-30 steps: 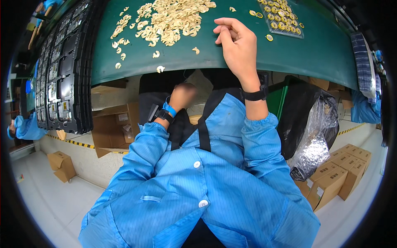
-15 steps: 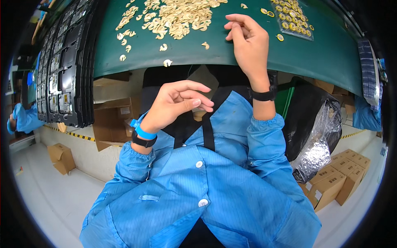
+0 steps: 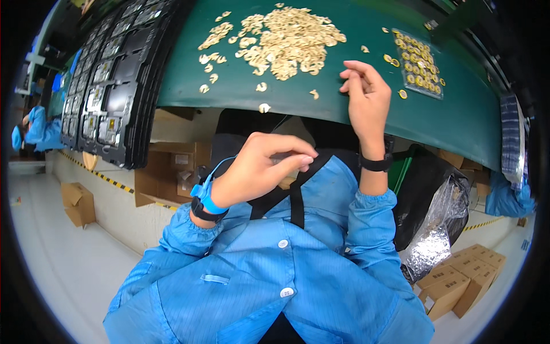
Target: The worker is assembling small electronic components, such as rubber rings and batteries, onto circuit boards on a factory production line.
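My left hand hangs over my lap, just in front of the table edge. Its thumb and index fingertips come together in a pinch; anything between them is too small or hidden to make out. Over the table's front edge, my right hand has its fingers curled in toward the thumb, and what they may hold is hidden. Beyond my hands lies a heap of small, pale gold C-shaped pieces, with several strays around it. To the right of my right hand is a clear flat tray of round yellow-rimmed pieces.
Tall black trays holding electronic parts stand at the left of the green table. Cardboard boxes and a black plastic bag are at the lower right. Under the table sits an open carton. Another person's blue sleeve shows far left.
My left thumb and fingertips have closed together from a looser curl. The view has shifted, so the table and both hands appear lower and further right. My right hand keeps its curled shape.
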`<state>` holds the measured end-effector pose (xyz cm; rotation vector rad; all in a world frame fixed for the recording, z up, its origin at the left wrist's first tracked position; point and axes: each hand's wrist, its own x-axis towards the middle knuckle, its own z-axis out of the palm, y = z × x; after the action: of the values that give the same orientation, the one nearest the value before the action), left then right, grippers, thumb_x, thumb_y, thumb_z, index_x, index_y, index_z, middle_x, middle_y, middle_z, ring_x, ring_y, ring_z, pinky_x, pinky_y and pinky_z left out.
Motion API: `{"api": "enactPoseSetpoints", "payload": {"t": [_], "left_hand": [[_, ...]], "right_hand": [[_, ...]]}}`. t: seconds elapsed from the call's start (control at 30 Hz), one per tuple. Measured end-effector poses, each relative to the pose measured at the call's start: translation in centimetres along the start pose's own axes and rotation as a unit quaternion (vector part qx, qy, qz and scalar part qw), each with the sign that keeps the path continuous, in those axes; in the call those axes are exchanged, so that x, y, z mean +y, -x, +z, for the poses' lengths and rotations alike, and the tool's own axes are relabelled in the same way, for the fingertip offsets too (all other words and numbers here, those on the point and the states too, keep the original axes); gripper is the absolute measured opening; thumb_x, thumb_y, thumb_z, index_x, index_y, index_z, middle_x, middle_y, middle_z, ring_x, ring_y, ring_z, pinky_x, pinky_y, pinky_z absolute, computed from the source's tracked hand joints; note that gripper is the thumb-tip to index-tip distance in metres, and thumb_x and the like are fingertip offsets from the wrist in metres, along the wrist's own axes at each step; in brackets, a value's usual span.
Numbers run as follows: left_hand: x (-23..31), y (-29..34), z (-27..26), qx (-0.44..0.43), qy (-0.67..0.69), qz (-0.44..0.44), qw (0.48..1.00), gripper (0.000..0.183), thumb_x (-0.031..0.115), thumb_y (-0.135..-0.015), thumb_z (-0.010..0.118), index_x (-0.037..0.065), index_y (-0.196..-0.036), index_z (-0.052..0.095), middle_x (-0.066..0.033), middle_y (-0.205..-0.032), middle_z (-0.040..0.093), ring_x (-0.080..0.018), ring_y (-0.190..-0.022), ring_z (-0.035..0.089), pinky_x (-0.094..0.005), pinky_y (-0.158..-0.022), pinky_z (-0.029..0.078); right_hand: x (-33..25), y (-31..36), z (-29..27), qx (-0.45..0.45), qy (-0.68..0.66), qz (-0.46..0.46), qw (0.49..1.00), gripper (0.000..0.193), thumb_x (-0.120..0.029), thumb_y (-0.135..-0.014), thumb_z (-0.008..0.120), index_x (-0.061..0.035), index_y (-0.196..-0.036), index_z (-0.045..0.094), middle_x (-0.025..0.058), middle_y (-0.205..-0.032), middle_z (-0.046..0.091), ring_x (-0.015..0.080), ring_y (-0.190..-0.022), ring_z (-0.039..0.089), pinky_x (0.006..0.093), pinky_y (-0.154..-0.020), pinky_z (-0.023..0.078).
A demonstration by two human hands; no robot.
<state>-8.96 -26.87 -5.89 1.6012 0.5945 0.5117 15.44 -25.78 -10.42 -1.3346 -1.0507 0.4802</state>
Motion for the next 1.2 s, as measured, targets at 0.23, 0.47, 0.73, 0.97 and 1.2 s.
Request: {"api": "enactPoseSetpoints", "payload": {"t": [0.23, 0.47, 0.73, 0.97, 1.2], "left_hand": [[5.4, -0.8, -0.4, 0.073, -0.171, 0.23, 0.955, 0.016, 0.007, -0.088, 0.077, -0.001, -0.102, 0.075, -0.0132, -0.084, 0.075, -0.0233, -0.073, 0.074, -0.0313, -0.067, 0.058], [12.6, 0.3, 4.1, 0.139, -0.317, 0.464, 0.815, 0.024, 0.022, -0.062, 0.073, 0.007, -0.079, 0.066, -0.0071, -0.073, 0.058, -0.0251, -0.06, 0.059, -0.0339, -0.055, 0.051], [12.4, 1.1, 5.0, 0.196, -0.301, 0.542, 0.76, 0.028, 0.023, -0.05, 0.064, 0.002, -0.068, 0.06, -0.0079, -0.072, 0.054, -0.0223, -0.06, 0.056, -0.0334, -0.055, 0.05], [7.3, -2.0, 0.2, 0.021, -0.416, 0.382, 0.825, 0.019, 0.006, -0.075, 0.082, 0.002, -0.086, 0.068, -0.0062, -0.073, 0.061, -0.0231, -0.063, 0.065, -0.0352, -0.055, 0.053], [4.4, -0.9, -1.2, 0.003, -0.425, 0.137, 0.895, 0.007, 0.008, -0.089, 0.072, 0.003, -0.094, 0.07, -0.0132, -0.079, 0.065, -0.0366, -0.073, 0.066, -0.0436, -0.063, 0.053]], "right_hand": [[0.5, -0.6, 0.7, -0.02, -0.01, 0.006, 1.0, 0.02, 0.002, -0.101, 0.054, 0.0041, -0.114, 0.07, 0.007, -0.092, 0.071, 0.0083, -0.073, 0.064, 0.0232, -0.068, 0.052], [0.3, -0.4, -0.2, -0.008, 0.006, 0.006, 1.0, 0.019, 0.0, -0.103, 0.055, 0.0051, -0.116, 0.068, 0.0073, -0.095, 0.071, 0.0073, -0.075, 0.062, 0.0218, -0.069, 0.051], [-0.1, 0.2, 0.4, -0.01, -0.013, 0.018, 1.0, 0.02, 0.001, -0.102, 0.054, 0.0046, -0.115, 0.069, 0.0076, -0.094, 0.071, 0.0089, -0.074, 0.063, 0.0229, -0.069, 0.052], [0.2, -0.3, 0.4, -0.001, -0.007, 0.005, 1.0, 0.02, 0.001, -0.1, 0.055, 0.0033, -0.113, 0.07, 0.007, -0.09, 0.072, 0.0087, -0.07, 0.065, 0.0236, -0.064, 0.052], [0.1, -0.2, -0.4, 0.002, -0.015, 0.009, 1.0, 0.018, -0.001, -0.101, 0.056, 0.0033, -0.112, 0.07, 0.0067, -0.09, 0.072, 0.0087, -0.072, 0.065, 0.0238, -0.064, 0.051]]}}
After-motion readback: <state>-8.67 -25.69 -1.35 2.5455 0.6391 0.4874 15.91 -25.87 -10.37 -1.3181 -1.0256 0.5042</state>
